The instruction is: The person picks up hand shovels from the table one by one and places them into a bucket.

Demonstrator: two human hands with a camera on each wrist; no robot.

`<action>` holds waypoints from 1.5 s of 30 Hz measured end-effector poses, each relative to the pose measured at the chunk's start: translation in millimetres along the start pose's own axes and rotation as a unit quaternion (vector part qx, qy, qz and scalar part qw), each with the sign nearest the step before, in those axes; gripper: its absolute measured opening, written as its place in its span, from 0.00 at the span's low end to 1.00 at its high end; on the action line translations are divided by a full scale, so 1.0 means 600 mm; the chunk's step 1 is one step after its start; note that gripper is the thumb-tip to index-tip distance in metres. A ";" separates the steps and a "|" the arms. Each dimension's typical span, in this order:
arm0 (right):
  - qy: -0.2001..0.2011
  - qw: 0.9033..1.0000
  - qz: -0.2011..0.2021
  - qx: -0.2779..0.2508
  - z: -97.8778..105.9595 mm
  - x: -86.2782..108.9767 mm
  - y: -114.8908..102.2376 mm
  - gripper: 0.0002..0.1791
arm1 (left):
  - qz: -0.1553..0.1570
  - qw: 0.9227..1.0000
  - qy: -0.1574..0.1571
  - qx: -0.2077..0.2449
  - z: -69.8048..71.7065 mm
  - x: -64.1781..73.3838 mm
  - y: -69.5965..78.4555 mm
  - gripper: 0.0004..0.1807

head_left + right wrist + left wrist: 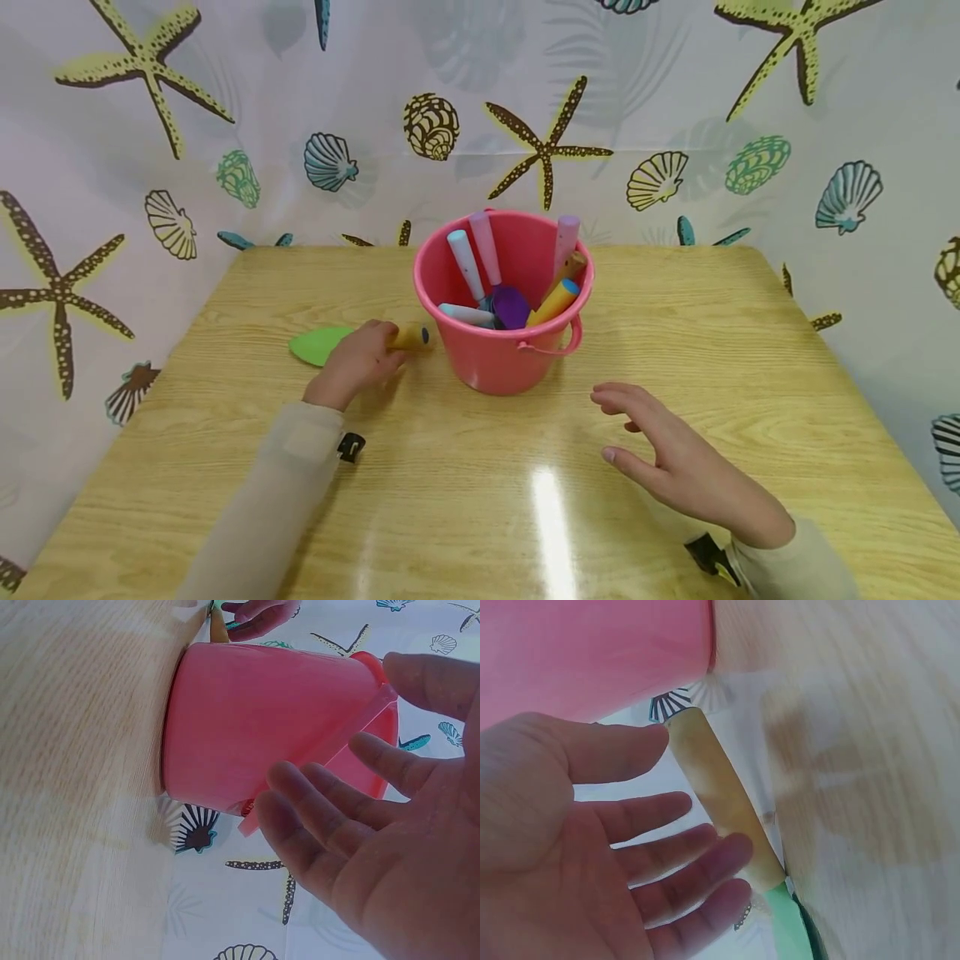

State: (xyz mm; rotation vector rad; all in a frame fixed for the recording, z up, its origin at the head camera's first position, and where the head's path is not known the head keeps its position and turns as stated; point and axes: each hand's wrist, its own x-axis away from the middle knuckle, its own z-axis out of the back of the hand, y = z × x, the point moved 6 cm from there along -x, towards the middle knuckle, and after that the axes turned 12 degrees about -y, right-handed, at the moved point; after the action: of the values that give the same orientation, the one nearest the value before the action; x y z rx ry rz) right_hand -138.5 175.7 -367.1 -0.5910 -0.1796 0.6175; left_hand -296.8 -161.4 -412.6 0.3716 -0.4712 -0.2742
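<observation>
A small trowel with a green blade (318, 344) and a tan handle (716, 795) lies on the table, left of a pink bucket (491, 358). My left hand (363, 358) is over the trowel, hiding its middle in the head view. In the left wrist view its thumb and loosely bent fingers are spread beside the handle without closing round it; whether the fingertips touch it, I cannot tell. My right hand (675, 467) hovers right of the bucket, fingers apart and holding nothing. Several tool handles stick up inside the bucket, among them a yellow handle (555, 302) and a light blue handle (467, 262).
The wooden table (712, 333) reaches back to a white curtain (480, 50) printed with starfish and shells. The bucket's thin pink handle (558, 348) hangs down at its front right. Light glares off the tabletop near the front.
</observation>
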 end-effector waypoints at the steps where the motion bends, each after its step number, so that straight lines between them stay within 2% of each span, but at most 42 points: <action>1: 0.001 1.000 0.001 0.002 0.001 -0.001 0.000 0.29 | -0.002 1.000 0.004 0.005 0.001 -0.001 0.001 0.30; 6: 0.004 1.000 0.005 0.006 0.003 -0.004 -0.001 0.29 | -0.014 1.000 0.011 0.025 0.001 -0.010 0.005 0.29; 12: 0.005 1.000 0.008 0.003 0.001 -0.004 -0.002 0.29 | -0.018 1.000 0.014 0.016 -0.006 -0.015 0.006 0.29; 20: 0.014 1.000 0.015 0.007 0.001 -0.003 -0.003 0.31 | -0.026 0.999 0.043 -0.014 -0.009 -0.016 0.014 0.27; 27: 0.014 1.000 0.017 0.006 0.002 -0.005 -0.003 0.30 | 0.000 0.999 0.030 -0.019 -0.026 -0.031 0.015 0.28; 31: 0.012 1.000 0.013 0.006 0.002 -0.006 -0.002 0.30 | 0.006 0.999 0.034 -0.038 -0.030 -0.035 0.018 0.28; 45: 0.008 1.000 0.010 0.007 0.002 -0.003 0.000 0.29 | -0.016 0.991 0.071 -0.113 -0.025 -0.036 0.032 0.11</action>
State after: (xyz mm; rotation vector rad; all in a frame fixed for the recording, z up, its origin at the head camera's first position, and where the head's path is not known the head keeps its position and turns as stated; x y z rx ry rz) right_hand -140.2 175.3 -365.9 -0.5852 -0.1559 0.6323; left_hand -304.4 -132.5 -425.6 0.1755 -0.2899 -0.3268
